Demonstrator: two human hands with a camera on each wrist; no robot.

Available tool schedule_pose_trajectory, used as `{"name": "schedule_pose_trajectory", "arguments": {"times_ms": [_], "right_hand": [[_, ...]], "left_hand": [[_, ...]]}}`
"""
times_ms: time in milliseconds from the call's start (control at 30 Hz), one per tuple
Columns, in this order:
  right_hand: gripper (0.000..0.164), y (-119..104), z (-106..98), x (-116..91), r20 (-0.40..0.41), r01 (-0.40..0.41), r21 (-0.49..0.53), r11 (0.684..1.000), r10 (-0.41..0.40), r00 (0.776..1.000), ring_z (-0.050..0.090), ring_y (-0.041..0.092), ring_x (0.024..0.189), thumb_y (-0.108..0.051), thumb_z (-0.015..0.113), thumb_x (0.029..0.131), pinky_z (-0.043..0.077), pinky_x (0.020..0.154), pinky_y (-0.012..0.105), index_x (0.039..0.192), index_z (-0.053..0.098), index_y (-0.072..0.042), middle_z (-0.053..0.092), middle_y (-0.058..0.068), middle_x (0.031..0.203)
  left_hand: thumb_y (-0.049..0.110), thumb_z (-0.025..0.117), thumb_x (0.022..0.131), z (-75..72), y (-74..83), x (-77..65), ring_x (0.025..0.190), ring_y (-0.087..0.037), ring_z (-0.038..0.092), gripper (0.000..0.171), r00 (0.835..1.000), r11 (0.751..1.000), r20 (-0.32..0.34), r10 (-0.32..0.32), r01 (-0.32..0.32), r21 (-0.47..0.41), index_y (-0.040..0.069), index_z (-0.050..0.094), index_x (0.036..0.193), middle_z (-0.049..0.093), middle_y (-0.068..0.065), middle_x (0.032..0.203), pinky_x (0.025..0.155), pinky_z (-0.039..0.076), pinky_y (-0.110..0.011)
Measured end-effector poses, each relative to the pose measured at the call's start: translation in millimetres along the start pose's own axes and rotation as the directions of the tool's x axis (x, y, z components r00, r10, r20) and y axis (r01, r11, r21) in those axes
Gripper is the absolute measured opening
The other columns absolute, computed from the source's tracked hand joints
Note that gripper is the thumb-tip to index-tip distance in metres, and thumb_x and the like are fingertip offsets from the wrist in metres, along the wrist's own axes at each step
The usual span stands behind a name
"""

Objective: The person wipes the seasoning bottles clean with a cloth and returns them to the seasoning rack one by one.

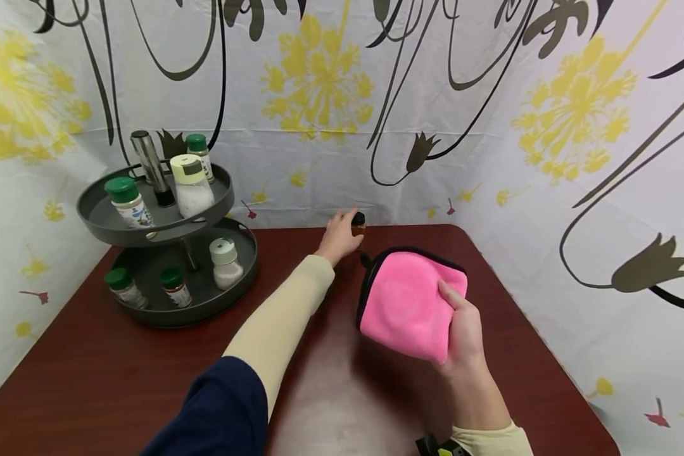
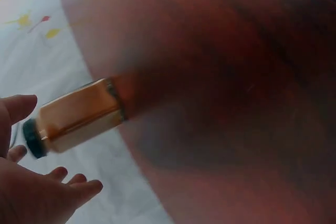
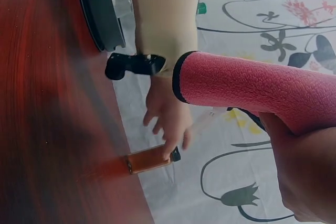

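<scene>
On the table [image 1: 63, 380], a bottle [image 2: 81, 119] stands not yet grasped, it seems — left hand [image 1: 337, 238] loose, right hand [image 1: 466, 332] gripping a cloth [image 1: 407, 304].

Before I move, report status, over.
Left grip spread around bottle cap, contact unclear. Right grip holds pink cloth. Bottle upright on table. Nothing visibly in the way.

The right grip [image 3: 310, 166] holds a black-edged pink fleecy item [image 3: 236, 83]. Beyond it, the left grip [image 3: 169, 119] hangs, fingers extended, by a dark-capped amber bottle [image 3: 147, 160] on the reddish-brown desk [image 3: 52, 108]; contact is unclear.
</scene>
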State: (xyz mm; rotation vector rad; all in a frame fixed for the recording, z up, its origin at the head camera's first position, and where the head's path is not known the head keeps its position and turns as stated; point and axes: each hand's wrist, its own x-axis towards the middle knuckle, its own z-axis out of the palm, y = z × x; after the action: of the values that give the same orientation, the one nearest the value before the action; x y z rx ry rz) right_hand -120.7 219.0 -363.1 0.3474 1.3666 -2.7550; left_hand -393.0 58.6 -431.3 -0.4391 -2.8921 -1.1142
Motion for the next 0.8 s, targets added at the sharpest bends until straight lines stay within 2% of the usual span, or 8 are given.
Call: {"name": "schedule_pose_trajectory", "arguments": {"times_ms": [100, 233, 400, 500, 633, 733, 800], "right_hand": [[0.030, 2, 0, 1, 0.000, -0.004, -0.003, 1.000, 0.004, 1.000, 0.073, 0.007, 0.096, -0.041, 0.044, 0.113, 0.062, 0.088, 0.028, 0.136, 0.044, -0.022, 0.073, -0.011, 0.109], [0.029, 3, 0, 4, 0.007, -0.004, 0.006, 1.000, 0.004, 1.000, 0.073, 0.007, 0.096, -0.040, 0.043, 0.114, 0.062, 0.088, 0.027, 0.136, 0.045, -0.021, 0.074, -0.010, 0.109], [0.029, 2, 2, 5, 0.017, -0.002, 0.013, 1.000, 0.001, 1.000, 0.074, 0.007, 0.093, -0.041, 0.044, 0.113, 0.062, 0.086, 0.028, 0.135, 0.047, -0.021, 0.075, -0.010, 0.107], [0.029, 2, 4, 5, 0.029, -0.006, 0.015, 1.000, 0.006, 1.000, 0.074, 0.008, 0.092, -0.041, 0.045, 0.113, 0.063, 0.086, 0.028, 0.135, 0.047, -0.021, 0.075, -0.009, 0.106], [0.028, 1, 4, 5, 0.022, 0.000, 0.038, 0.999, -0.001, 1.000, 0.073, 0.007, 0.092, -0.040, 0.045, 0.113, 0.062, 0.086, 0.027, 0.135, 0.046, -0.022, 0.074, -0.010, 0.106], [0.028, -1, 4, 5, 0.010, 0.012, 0.055, 0.998, -0.013, 1.000, 0.072, 0.007, 0.093, -0.040, 0.045, 0.113, 0.061, 0.085, 0.026, 0.135, 0.045, -0.023, 0.072, -0.010, 0.108], [0.028, -1, 3, 6, 0.010, 0.016, 0.050, 0.999, -0.016, 1.000, 0.071, 0.007, 0.095, -0.040, 0.044, 0.113, 0.061, 0.085, 0.026, 0.136, 0.044, -0.023, 0.071, -0.010, 0.109]], "left_hand": [[0.026, 0.066, 0.107, 9.9, -3.1, 1.5, 0.156, -0.038, 0.038, 0.067, 1.000, 1.000, 0.003, -0.006, 0.006, -0.030, 0.022, 0.032, 0.165, 0.036, -0.014, 0.169, 0.120, 0.045, -0.054], [0.019, 0.067, 0.106, 17.9, -3.3, 0.5, 0.142, -0.034, 0.056, 0.057, 0.998, 0.995, -0.059, 0.023, -0.028, -0.095, 0.016, 0.037, 0.155, 0.049, -0.014, 0.158, 0.110, 0.054, -0.047], [0.011, 0.062, 0.107, 13.8, -7.7, -4.8, 0.134, -0.033, 0.062, 0.052, 0.993, 0.991, -0.099, 0.064, -0.075, -0.113, 0.017, 0.039, 0.153, 0.052, -0.014, 0.151, 0.103, 0.058, -0.045], [0.011, 0.061, 0.107, 3.8, -11.3, -12.2, 0.136, -0.031, 0.061, 0.054, 0.994, 0.990, -0.092, 0.064, -0.075, -0.120, 0.020, 0.039, 0.155, 0.052, -0.013, 0.152, 0.104, 0.057, -0.044], [0.015, 0.063, 0.108, -16.3, -11.8, -26.3, 0.136, -0.031, 0.060, 0.055, 0.993, 0.983, -0.102, 0.063, -0.079, -0.164, 0.022, 0.041, 0.158, 0.053, -0.012, 0.152, 0.106, 0.056, -0.046], [0.016, 0.065, 0.107, -38.9, -8.3, -40.6, 0.138, -0.032, 0.059, 0.054, 0.983, 0.971, -0.147, 0.106, -0.134, -0.199, 0.021, 0.044, 0.157, 0.055, -0.013, 0.152, 0.111, 0.053, -0.049], [0.014, 0.066, 0.106, -58.6, -5.5, -54.3, 0.137, -0.033, 0.059, 0.053, 0.969, 0.958, -0.198, 0.148, -0.190, -0.213, 0.019, 0.046, 0.155, 0.057, -0.014, 0.151, 0.113, 0.051, -0.050]]}}
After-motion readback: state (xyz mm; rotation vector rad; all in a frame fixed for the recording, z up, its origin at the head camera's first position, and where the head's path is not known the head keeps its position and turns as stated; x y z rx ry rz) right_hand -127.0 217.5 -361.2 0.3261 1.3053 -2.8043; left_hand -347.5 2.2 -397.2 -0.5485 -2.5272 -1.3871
